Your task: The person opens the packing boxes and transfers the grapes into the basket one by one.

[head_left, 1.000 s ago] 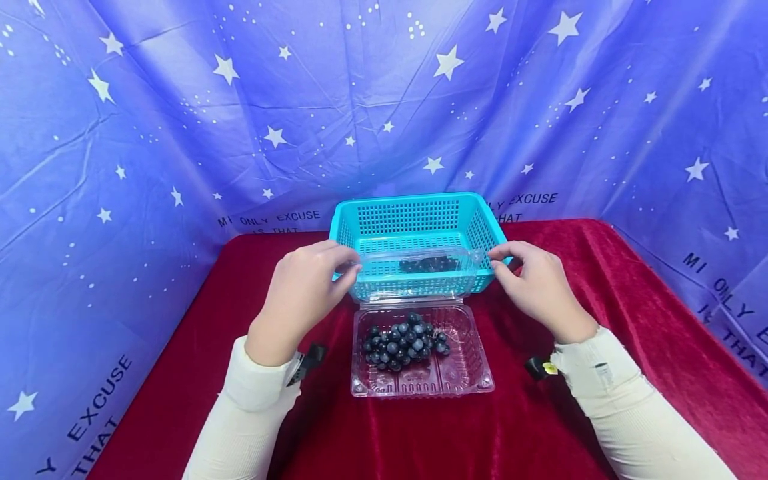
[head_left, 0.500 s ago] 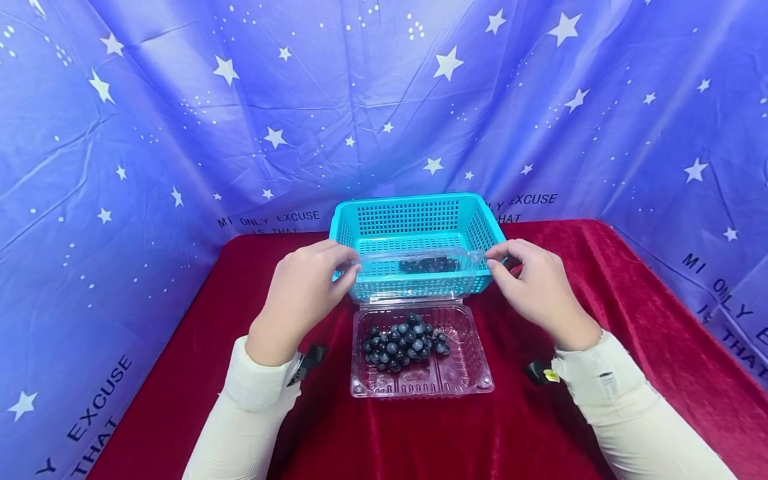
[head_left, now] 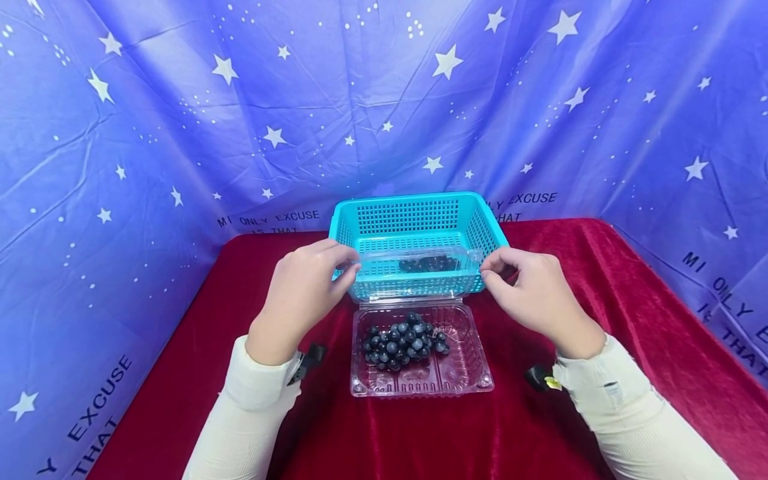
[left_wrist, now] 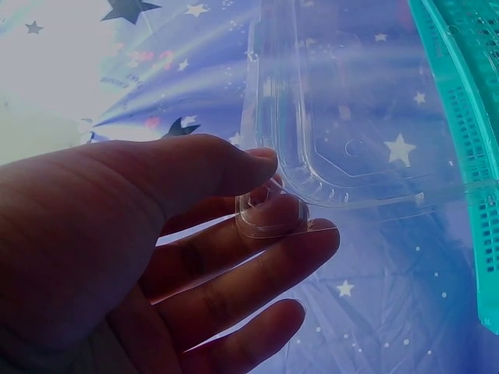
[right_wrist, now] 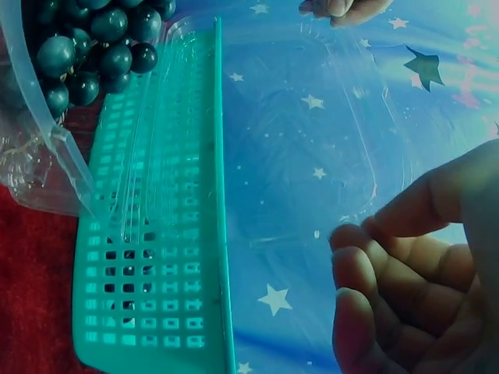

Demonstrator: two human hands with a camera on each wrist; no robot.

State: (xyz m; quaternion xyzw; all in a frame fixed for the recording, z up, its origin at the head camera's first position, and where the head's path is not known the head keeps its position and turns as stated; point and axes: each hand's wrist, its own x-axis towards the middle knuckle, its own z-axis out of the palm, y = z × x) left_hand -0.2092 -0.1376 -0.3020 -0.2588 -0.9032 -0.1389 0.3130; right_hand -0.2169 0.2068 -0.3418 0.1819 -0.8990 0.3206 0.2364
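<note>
A clear plastic clamshell container (head_left: 474, 357) sits on the red cloth with a bunch of dark grapes (head_left: 396, 345) in its base. Its transparent lid (head_left: 414, 288) stands raised at the back, overlapping the basket. My left hand (head_left: 303, 287) pinches the lid's left corner between thumb and fingers, seen closely in the left wrist view at the lid corner tab (left_wrist: 269, 222). At the opposite corner, my right hand (head_left: 534, 293) has its thumb and curled fingers pinched together at the lid's edge. Grapes (right_wrist: 109, 58) also show at the upper left of the right wrist view.
A turquoise slotted basket (head_left: 408, 217) stands right behind the container, with dark grapes (head_left: 429, 265) visible through the lid. A red velvet cloth (head_left: 636, 373) covers the table. Blue star-printed curtains (head_left: 384, 93) surround the back and sides.
My right hand has shifted slightly left and down, its fingertips moving in from the basket's right side to the lid's right corner. The left hand, container and grapes stay still.
</note>
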